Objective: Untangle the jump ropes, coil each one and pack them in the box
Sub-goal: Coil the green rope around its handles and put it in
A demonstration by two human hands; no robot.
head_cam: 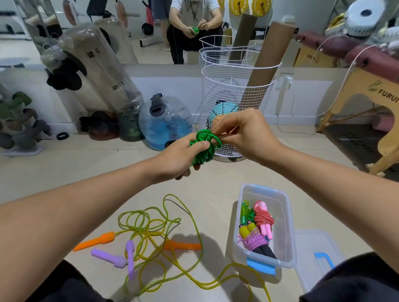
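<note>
My left hand (178, 157) grips a coiled green jump rope (202, 151) held up at chest height. My right hand (239, 132) pinches a loop of that rope at the top of the bundle. On the floor below lies a tangle of yellow-green ropes (156, 237) with two orange handles (95, 241) and two purple handles (117, 259). A clear plastic box (286, 228) with a blue latch stands to the right of the tangle. It holds a coiled green rope, a pink one and a purple one with yellow-and-black handles.
The box's clear lid (313, 253) lies on the floor right of the box. A white wire basket (237, 92) with a ball and cardboard tubes stands behind my hands. A blue water jug (164, 123) and weights stand at the left. A wooden bench (383, 110) is at the right.
</note>
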